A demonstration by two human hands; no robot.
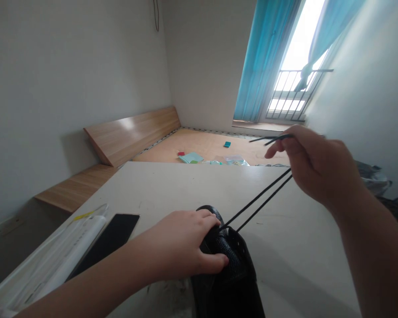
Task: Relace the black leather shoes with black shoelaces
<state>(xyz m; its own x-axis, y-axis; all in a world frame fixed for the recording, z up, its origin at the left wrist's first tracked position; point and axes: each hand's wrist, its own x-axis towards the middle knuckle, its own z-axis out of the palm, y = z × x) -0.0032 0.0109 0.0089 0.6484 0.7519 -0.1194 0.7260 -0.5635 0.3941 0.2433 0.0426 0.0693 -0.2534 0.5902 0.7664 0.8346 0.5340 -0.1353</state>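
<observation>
Two hands apart: left hand (179,245) clamped on a black leather shoe (232,269), right hand (318,170) pinching its laces (258,201)

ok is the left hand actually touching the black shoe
Touching: the head view shows the left hand clasped over the black leather shoe, its fingers pressed on the upper.

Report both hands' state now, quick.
Left hand: closed, holding the black leather shoe.
Right hand: closed, pinching the black shoelace.

Black leather shoe (232,274), taut black laces (257,198)
</observation>
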